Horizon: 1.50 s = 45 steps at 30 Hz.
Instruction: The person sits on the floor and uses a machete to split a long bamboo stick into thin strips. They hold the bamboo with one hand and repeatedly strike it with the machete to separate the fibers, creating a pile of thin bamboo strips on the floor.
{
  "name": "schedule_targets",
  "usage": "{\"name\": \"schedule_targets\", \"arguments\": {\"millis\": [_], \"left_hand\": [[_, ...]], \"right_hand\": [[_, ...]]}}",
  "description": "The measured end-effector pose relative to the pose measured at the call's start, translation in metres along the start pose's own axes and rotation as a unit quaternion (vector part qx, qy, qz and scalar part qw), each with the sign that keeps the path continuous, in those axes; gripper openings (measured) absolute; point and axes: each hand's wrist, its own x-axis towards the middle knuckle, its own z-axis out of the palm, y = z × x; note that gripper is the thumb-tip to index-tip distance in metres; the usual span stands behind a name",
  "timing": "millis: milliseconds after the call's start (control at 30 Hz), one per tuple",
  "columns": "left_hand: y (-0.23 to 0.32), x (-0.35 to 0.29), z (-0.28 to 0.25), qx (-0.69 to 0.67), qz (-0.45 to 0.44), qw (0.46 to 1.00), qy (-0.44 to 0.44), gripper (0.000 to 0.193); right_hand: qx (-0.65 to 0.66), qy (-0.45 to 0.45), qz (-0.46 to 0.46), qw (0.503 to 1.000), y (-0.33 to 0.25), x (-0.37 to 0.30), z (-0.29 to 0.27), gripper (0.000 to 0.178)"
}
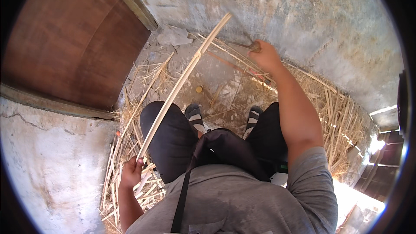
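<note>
My left hand (131, 172) is closed around the lower end of a long pale bamboo strip (179, 86). The strip slants up past my left knee, with a joint partway along and its far end bending right near the wall. Out in front, my right hand (267, 58) grips a knife by its wooden handle (256, 48). Its thin dark blade is smeared and hard to make out against the wall. A gap separates the right hand from the strip.
Bamboo shavings and slivers are heaped on the right (336, 123) and left (130, 141). A weathered wall (303, 13) stands ahead, and a brown door panel (73, 43) at the far left. A small yellowish round piece (199, 89) lies before my sandalled feet. A black bag (223, 151) hangs at my lap.
</note>
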Motion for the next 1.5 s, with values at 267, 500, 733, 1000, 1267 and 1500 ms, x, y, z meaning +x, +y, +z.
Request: {"name": "schedule_targets", "arguments": {"millis": [267,500,733,1000,1267,1500], "left_hand": [[0.028,0.012,0.003,-0.103,-0.112,0.982,-0.107,0.043],[0.026,0.016,0.013,-0.003,-0.005,0.999,-0.049,0.044],[0.02,0.028,-0.003,-0.12,-0.15,0.968,-0.162,0.044],[0.01,0.029,0.004,-0.146,-0.124,0.973,-0.131,0.042],[0.007,0.031,-0.004,-0.174,-0.156,0.958,-0.165,0.036],[0.022,0.038,-0.006,-0.145,-0.151,0.965,-0.157,0.039]], "right_hand": [[-0.211,-0.205,-0.278,0.915,-0.077,-0.054,0.054,0.026],[-0.09,-0.2,-0.105,0.97,-0.03,-0.007,0.043,0.026],[-0.217,-0.182,-0.23,0.931,-0.065,-0.042,0.047,0.026],[-0.264,-0.141,-0.137,0.944,-0.027,-0.017,0.041,0.025],[-0.265,-0.199,-0.28,0.901,-0.075,-0.053,0.063,0.032],[-0.213,-0.116,-0.11,0.964,-0.029,-0.018,0.057,0.025]]}}
